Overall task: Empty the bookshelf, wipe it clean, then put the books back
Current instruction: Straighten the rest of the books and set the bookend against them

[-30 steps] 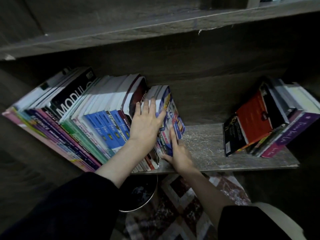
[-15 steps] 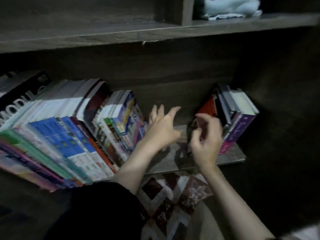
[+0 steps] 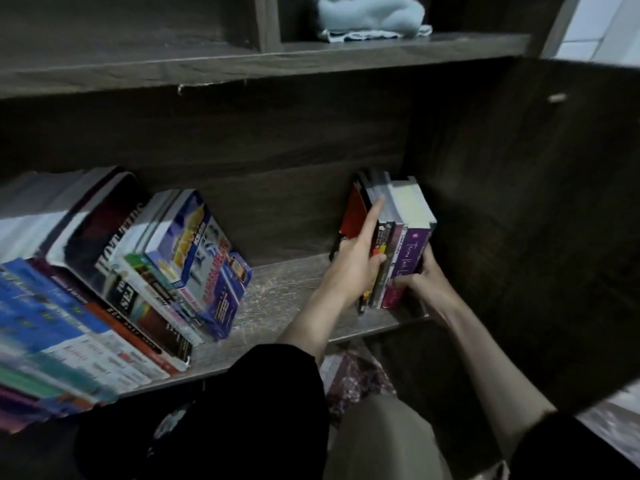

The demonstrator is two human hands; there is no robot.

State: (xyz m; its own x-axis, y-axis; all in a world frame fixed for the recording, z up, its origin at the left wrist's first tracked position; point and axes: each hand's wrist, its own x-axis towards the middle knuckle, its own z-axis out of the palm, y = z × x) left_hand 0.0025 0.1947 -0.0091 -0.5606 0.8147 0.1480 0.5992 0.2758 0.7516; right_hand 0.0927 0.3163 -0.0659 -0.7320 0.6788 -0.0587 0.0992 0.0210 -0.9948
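Observation:
A small group of books stands upright at the right end of the dark wooden shelf [image 3: 277,296]: a red-covered book [image 3: 353,216] on its left, a purple-spined book [image 3: 414,247] on its right. My left hand [image 3: 356,261] lies against the group's left side, index finger stretched up along the books and thumb across the spines. My right hand [image 3: 420,278] grips the lower right of the purple book. A long row of books [image 3: 194,261] leans leftward on the shelf's left part, untouched.
A bare stretch of shelf board lies between the two groups of books. A light blue cloth [image 3: 370,15] sits on the upper shelf [image 3: 450,46]. The cabinet's side wall [image 3: 519,220] stands right beside the small group. A patterned rug [image 3: 356,379] shows below.
Both hands left the leaning row on the left and moved right to the small group of books. That group leaned left before and now stands upright between my hands. The view swung right.

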